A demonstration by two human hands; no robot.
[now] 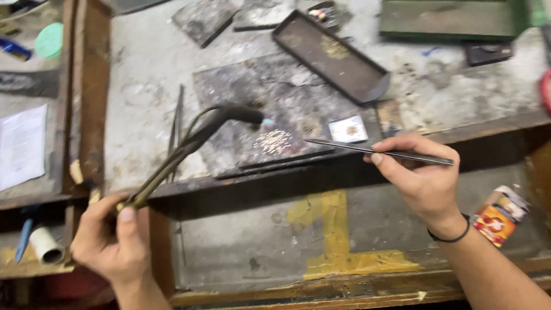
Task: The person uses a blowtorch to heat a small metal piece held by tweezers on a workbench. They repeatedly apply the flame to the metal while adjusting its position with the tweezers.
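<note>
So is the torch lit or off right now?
Lit, it seems: a small pale blue flame shows at the torch tip, aimed at the dark slab.

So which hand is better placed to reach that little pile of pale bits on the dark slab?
The right hand, probably. Its long tweezers point at the pale bits from close by. The left hand holds the torch, its tip just above them.

Worn grey tabletop (149, 74) with a wooden front edge.
On it lie dark charred slabs (270, 109), a long metal tray (330, 54), a small white packet (348, 129) and a green tray (450, 20).
</note>
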